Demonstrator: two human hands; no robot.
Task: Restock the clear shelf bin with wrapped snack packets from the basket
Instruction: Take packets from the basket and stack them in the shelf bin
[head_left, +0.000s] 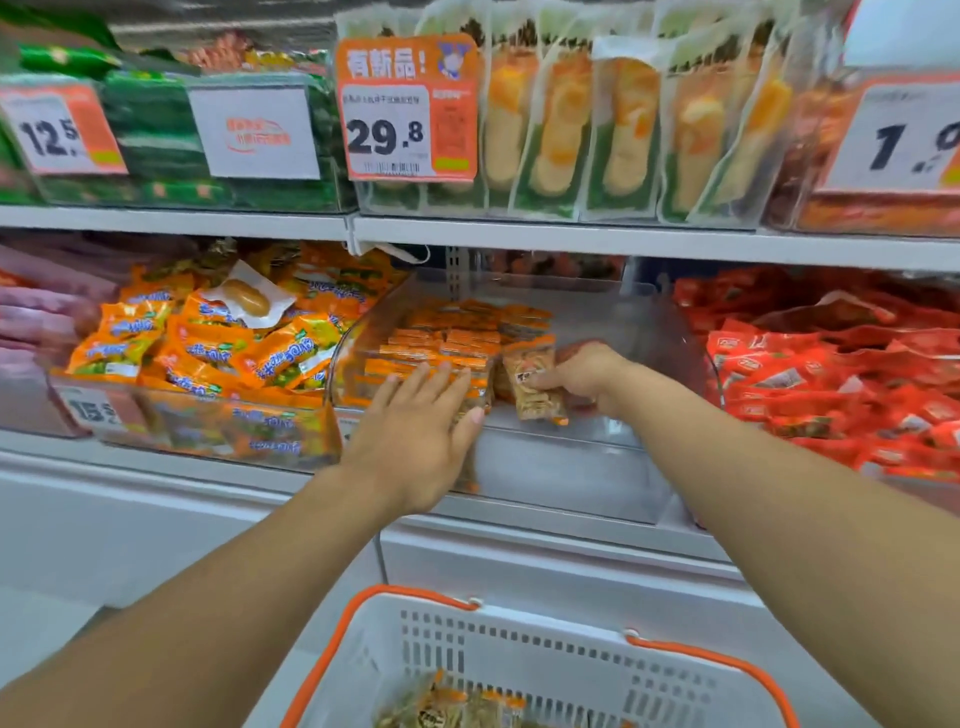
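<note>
Head view | right hand (582, 379) grips snack packet (535, 382) | left hand (415, 441) spread flat on clear bin (571, 467)

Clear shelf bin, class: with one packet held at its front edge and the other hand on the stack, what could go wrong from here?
1. The right hand pinches a snack packet at the clear bin's low front wall; released there, it may slide out.
2. The left hand lies flat against the stacked packets; lifting it could let them topple rightward.
3. The bin of orange-green packets is heaped alongside; some might spill over.
</note>
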